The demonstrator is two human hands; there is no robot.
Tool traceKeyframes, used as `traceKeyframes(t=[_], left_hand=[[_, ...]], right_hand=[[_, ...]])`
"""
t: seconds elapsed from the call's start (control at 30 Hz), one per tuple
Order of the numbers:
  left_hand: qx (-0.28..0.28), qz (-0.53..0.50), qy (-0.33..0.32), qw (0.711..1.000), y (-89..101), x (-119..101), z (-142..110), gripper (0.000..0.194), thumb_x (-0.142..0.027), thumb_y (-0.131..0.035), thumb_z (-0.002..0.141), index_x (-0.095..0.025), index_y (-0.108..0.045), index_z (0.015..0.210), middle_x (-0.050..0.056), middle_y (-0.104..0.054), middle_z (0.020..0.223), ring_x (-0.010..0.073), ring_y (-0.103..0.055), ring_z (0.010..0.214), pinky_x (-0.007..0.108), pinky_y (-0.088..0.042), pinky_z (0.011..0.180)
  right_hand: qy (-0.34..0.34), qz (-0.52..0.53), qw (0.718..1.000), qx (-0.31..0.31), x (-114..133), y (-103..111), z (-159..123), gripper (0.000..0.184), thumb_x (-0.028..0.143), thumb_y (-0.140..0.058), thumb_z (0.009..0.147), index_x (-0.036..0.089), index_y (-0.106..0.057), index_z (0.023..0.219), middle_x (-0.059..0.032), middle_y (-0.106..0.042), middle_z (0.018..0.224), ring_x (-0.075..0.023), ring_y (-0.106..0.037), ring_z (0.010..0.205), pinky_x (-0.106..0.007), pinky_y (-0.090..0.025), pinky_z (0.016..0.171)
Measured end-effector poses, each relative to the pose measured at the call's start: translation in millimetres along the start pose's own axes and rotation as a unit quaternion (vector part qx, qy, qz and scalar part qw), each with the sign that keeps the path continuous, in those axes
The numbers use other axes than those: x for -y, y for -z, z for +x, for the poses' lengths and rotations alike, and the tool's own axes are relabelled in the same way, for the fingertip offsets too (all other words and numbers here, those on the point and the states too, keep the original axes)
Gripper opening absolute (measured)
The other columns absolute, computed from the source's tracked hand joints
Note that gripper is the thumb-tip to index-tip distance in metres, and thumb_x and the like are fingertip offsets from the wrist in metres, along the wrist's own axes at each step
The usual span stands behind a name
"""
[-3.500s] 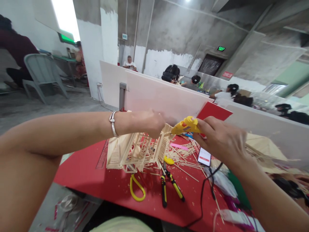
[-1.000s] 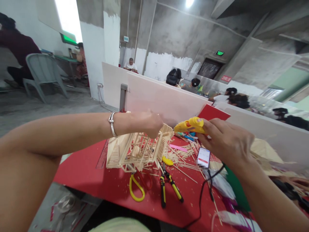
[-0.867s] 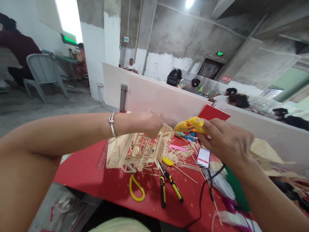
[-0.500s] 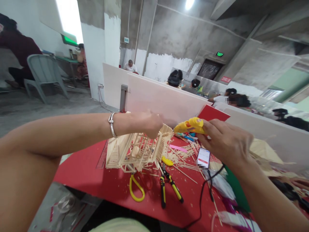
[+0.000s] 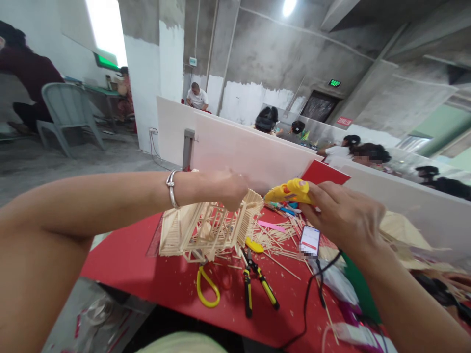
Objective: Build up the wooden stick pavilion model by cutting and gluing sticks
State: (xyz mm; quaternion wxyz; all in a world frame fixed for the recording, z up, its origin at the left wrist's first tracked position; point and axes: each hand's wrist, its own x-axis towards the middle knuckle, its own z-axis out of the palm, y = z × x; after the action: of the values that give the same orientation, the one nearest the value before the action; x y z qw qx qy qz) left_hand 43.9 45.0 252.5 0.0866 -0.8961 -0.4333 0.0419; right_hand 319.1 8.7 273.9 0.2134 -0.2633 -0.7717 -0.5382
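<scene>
Right hand (image 5: pixel 346 208): closed round gun (image 5: pixel 290 191), drawn slightly back.
Left hand (image 5: pixel 231 189): curled at model (image 5: pixel 175 233), fingers hidden from my feed, hold uncertain. Gun tip: near model's edge; I judge work there paused. Model: on table (image 5: pixel 128 257), pliers (image 5: pixel 248 289) beside.

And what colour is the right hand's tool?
The tool is mostly yellow, clearest in the head view.

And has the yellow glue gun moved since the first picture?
Yes, slightly: against the phone on the red table, the yellow glue gun in the right hand has shifted to the right.
</scene>
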Motion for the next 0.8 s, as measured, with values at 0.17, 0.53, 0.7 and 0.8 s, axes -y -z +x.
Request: traceKeyframes(t=[0.17,0.53,0.7,0.8], left_hand=[[0.010,-0.005,0.002,1.000,-1.3,2.8,1.6,0.017,-0.017,-0.064,0.065,-0.019,-0.078,0.074,0.005,-0.062,0.060,0.0169,-0.053,0.059,0.032,-0.033,0.059],[-0.010,-0.010,-0.010,1.000,-6.2,7.1,6.5,0.016,-0.016,-0.063,0.066,-0.020,-0.077,0.074,0.002,-0.056,0.053,0.0138,-0.047,0.055,0.031,-0.030,0.057],[-0.009,0.007,0.006,1.000,-4.8,4.3,5.7,0.013,-0.018,-0.065,0.067,-0.019,-0.077,0.071,0.004,-0.056,0.053,0.0160,-0.050,0.057,0.032,-0.033,0.059],[-0.007,0.003,0.005,1.000,-3.9,3.4,5.2,0.013,-0.019,-0.066,0.067,-0.020,-0.077,0.073,0.004,-0.057,0.053,0.0165,-0.052,0.059,0.032,-0.033,0.060]], right_hand=[[0.005,-0.006,1.000,-0.009,2.6,1.3,4.0,0.019,0.032,-0.063,0.090,0.021,-0.066,0.105,0.0007,-0.069,0.079,-0.0112,-0.055,0.066,-0.026,-0.028,0.057],[0.000,0.007,1.000,-0.010,2.5,-1.6,2.9,0.022,0.032,-0.062,0.090,0.019,-0.066,0.107,-0.0014,-0.070,0.081,-0.0120,-0.055,0.066,-0.026,-0.027,0.057],[0.000,0.008,1.000,-0.008,4.3,-2.0,4.4,0.022,0.031,-0.060,0.091,0.019,-0.067,0.108,-0.0012,-0.070,0.083,-0.0118,-0.054,0.066,-0.027,-0.026,0.058],[0.002,0.007,1.000,-0.007,5.0,-3.3,4.4,0.022,0.032,-0.062,0.091,0.019,-0.067,0.107,-0.0008,-0.070,0.082,-0.0118,-0.055,0.065,-0.028,-0.026,0.057]])
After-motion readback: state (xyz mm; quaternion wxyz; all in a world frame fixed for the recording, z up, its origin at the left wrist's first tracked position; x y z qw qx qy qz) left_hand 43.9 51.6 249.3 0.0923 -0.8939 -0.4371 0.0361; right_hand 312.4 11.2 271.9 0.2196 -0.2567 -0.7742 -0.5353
